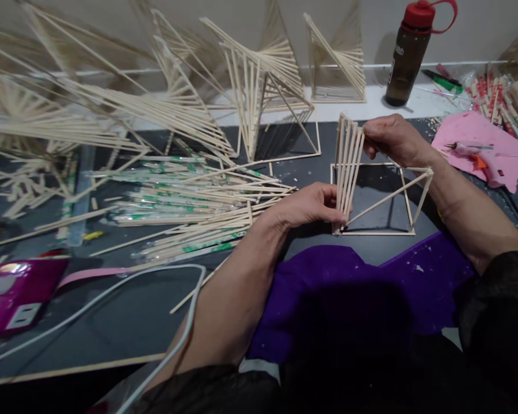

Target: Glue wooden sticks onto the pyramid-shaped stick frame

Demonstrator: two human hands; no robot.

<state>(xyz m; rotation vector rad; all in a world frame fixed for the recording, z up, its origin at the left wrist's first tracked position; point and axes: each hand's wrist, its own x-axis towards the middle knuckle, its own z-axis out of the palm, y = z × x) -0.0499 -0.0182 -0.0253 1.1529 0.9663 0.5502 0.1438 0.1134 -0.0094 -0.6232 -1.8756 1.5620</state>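
A small box-like frame of wooden chopsticks (pixel 379 233) stands on the dark tabletop in front of me. Along its left side rises a fanned row of slanted chopsticks (pixel 349 164). My left hand (pixel 313 206) is closed at the foot of this row, thumb and fingers around the lower ends. Up at the top right of the row, my right hand (pixel 391 138) pinches the upper end of a chopstick, partly hidden by the fingers. From the frame's bottom left corner a diagonal chopstick (pixel 388 197) runs to its upper right corner.
Wrapped chopsticks (pixel 185 198) lie piled left of my left hand. Finished stick structures (pixel 263 57) line the wall. A bottle (pixel 408 54) stands behind. At right, a glue gun (pixel 479 155) rests on pink cloth (pixel 457 129). A white cable (pixel 133 282) crosses near my left forearm.
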